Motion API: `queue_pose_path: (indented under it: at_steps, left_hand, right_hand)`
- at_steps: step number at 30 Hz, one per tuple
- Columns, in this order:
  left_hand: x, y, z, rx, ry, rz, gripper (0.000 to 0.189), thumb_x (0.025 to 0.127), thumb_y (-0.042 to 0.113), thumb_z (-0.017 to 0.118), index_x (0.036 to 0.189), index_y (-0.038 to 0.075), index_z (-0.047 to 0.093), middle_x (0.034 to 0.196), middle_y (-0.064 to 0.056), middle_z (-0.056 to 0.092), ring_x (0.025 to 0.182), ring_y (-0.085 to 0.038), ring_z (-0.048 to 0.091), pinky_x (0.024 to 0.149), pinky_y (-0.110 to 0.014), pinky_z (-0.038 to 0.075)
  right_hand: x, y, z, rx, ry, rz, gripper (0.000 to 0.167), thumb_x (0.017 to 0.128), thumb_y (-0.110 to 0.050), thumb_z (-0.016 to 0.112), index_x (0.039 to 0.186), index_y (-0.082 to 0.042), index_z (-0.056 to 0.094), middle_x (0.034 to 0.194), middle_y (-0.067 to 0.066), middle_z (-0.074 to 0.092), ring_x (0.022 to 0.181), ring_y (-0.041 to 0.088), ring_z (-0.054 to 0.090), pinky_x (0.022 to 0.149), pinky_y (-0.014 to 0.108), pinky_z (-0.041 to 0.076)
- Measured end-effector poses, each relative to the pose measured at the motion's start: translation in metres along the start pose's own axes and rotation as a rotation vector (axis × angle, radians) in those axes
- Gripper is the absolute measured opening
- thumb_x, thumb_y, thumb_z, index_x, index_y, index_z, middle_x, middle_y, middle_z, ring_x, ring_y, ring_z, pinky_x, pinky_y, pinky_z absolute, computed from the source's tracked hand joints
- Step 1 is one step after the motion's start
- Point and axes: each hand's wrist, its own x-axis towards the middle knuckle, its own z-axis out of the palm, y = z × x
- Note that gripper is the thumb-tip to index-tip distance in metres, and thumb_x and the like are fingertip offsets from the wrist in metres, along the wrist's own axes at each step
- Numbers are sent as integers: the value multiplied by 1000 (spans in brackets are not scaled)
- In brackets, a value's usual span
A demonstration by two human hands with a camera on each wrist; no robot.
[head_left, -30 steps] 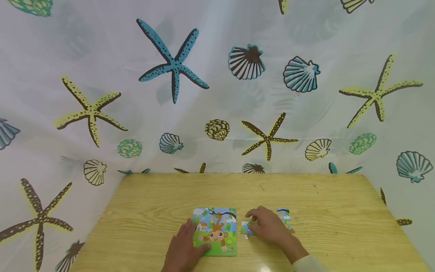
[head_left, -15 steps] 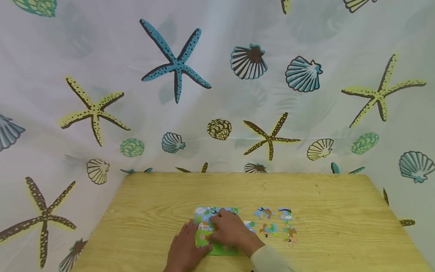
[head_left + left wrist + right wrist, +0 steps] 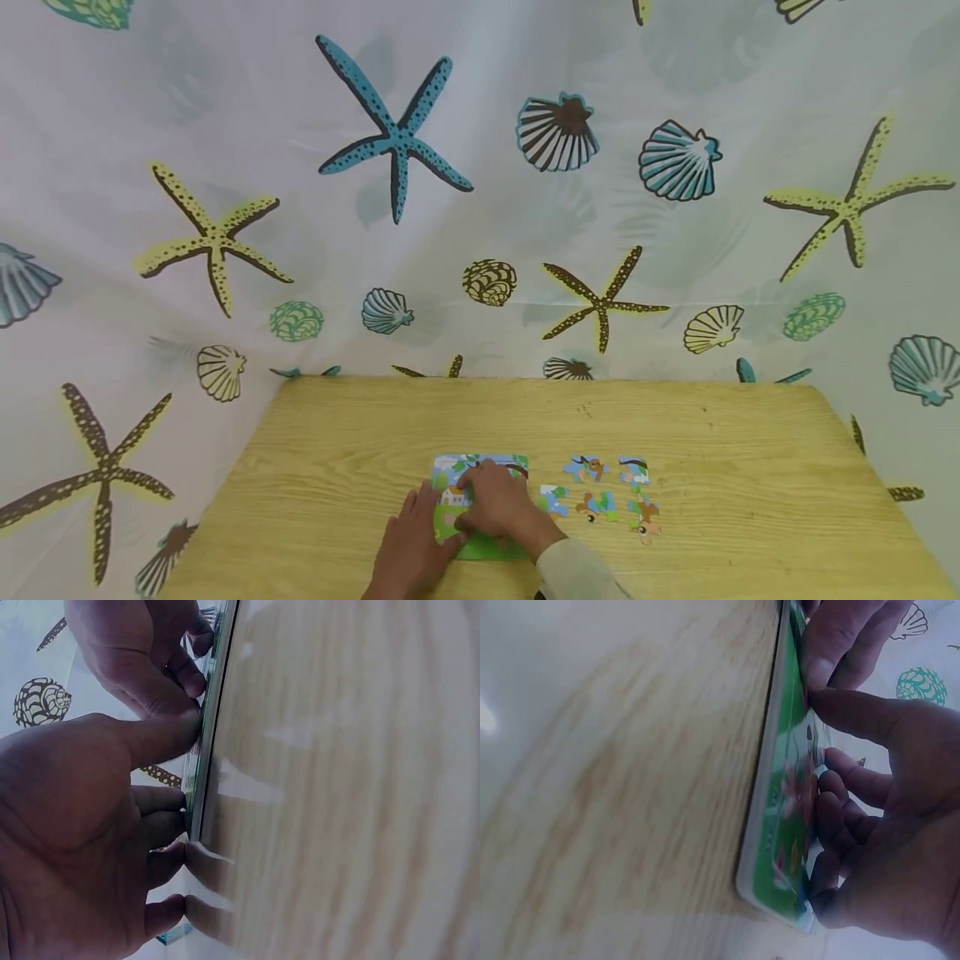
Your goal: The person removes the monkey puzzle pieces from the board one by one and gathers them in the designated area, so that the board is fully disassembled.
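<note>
Right sleeve plain, pale cream; small dark patch at edge; left hand, right hand bare.

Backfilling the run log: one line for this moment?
left grip: touching puzzle board, left side | right grip: touching board face | piece in right grip: cannot tell | loose pieces: on table, right of board

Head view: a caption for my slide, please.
Left hand and right hand on a puzzle board, loose pieces alongside.
</note>
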Motion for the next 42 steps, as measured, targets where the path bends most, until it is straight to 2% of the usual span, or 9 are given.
queue_pose_path:
  at_steps: [4, 9, 12, 18, 22, 27, 31, 35, 42]
  left_hand:
    - [1, -2, -1, 8, -23, 4, 61, 92, 27, 62, 142, 0, 42, 153, -23, 34, 141, -45, 31, 108, -69, 29]
    - [5, -2, 1, -24, 4, -43, 63, 89, 25, 67, 142, 2, 42, 149, -25, 39, 135, -46, 39, 108, -65, 32]
    - [6, -1, 1, -33, 32, -70, 67, 86, 25, 71, 142, 2, 42, 145, -28, 42, 128, -48, 46, 106, -64, 36]
    - [6, 1, -2, -67, 52, -96, 67, 84, 25, 74, 140, 2, 45, 146, -28, 42, 128, -50, 46, 102, -61, 42]
    - [5, 0, -3, -80, 51, -98, 68, 84, 25, 74, 140, 0, 45, 148, -26, 41, 133, -49, 41, 105, -60, 40]
    - [7, 1, -7, -75, 8, -136, 73, 84, 28, 74, 143, 0, 42, 150, -27, 38, 135, -48, 38, 105, -61, 39]
    - [9, 2, -9, -79, -12, -160, 73, 83, 29, 75, 143, 2, 43, 151, -25, 37, 137, -47, 37, 105, -61, 40]
    - [9, 0, -8, -68, -15, -182, 72, 83, 28, 75, 143, 4, 44, 151, -25, 36, 137, -47, 38, 104, -62, 40]
    - [11, -3, -2, -60, -8, -184, 74, 82, 29, 75, 144, 5, 42, 151, -26, 37, 135, -46, 40, 104, -62, 41]
  right_hand:
    - [3, -1, 0, 79, -29, 46, 44, 72, -36, 84, 111, -21, 68, 114, 0, 61, 111, 23, 57, 94, 65, 42]
    - [7, -3, -1, 135, -52, 98, 43, 70, -30, 86, 108, -18, 68, 112, 1, 62, 110, 27, 59, 98, 69, 35]
    - [7, -4, -1, 183, -43, 111, 39, 72, -27, 85, 104, -19, 65, 100, -3, 61, 97, 20, 60, 96, 65, 36]
    - [2, -2, 3, 288, 35, 55, 21, 84, -23, 74, 98, -22, 59, 77, -12, 54, 69, 7, 50, 89, 57, 35]
    - [-1, 0, 6, 322, 85, 6, 14, 86, -21, 73, 96, -23, 62, 76, -14, 57, 70, 4, 51, 89, 61, 34]
    - [-2, 0, 10, 323, 116, -26, 10, 87, -19, 72, 90, -24, 64, 68, -15, 63, 70, 0, 56, 87, 63, 35]
    - [-5, 0, 5, 340, 130, -13, 7, 91, -17, 67, 94, -18, 61, 76, -7, 65, 65, 3, 55, 79, 48, 45]
    - [-7, 4, -4, 410, 118, -8, 7, 94, -17, 64, 100, -14, 60, 91, 0, 63, 68, 9, 56, 58, 28, 47]
    - [-15, 25, -22, 504, 89, -52, 16, 96, -24, 61, 110, -19, 65, 96, -3, 64, 88, 12, 60, 73, 31, 52]
